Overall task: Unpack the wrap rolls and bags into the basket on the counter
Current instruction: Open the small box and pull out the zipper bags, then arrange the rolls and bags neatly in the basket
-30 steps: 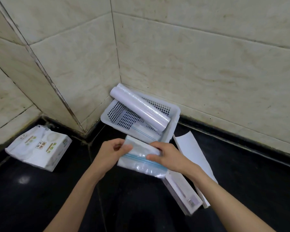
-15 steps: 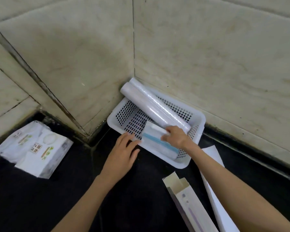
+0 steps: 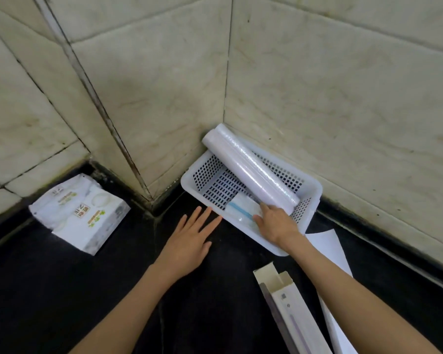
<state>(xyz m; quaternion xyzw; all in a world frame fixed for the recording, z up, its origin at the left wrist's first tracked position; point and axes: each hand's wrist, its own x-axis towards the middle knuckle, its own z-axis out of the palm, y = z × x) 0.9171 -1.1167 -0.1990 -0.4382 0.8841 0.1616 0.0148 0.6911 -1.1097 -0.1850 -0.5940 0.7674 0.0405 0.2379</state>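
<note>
White plastic basket [image 3: 310, 221], perforated, sits tucked into the tiled corner on the black counter [image 3: 62, 302], and it looks like most of the unpacking is already behind us. One wrap roll [image 3: 251, 169] lies diagonally across it — its upper end pokes over the rim toward 11 o'clock, the lower end points to about 5 o'clock inside the basket. One flat pack of zip bags [image 3: 242, 208] with a blue strip is down on the basket floor at the near side, just at 7 o'clock of the roll's lower end. The right hand [image 3: 275, 222] is resting on that pack, fingers pressed on it as if seating it in place; whether it's actually pinching it or just pushing, I can't tell. The left hand [image 3: 192, 238] is flat and spread, holding nothing, hovering low over the counter at 9 o'clock of the basket, just beside its front edge. So count: one roll, one bag pack, one basket. Outside the basket — one opened long carton [image 3: 292, 307] at 5 o'clock, looking empty at its open end, a white sheet or flattened box [image 3: 325, 246] beside it, and one printed white package [image 3: 79, 215] well off at 9 o'clock, which may or may not belong to the job. My guess is what's left is letting go, plus anything hidden in that carton.
</note>
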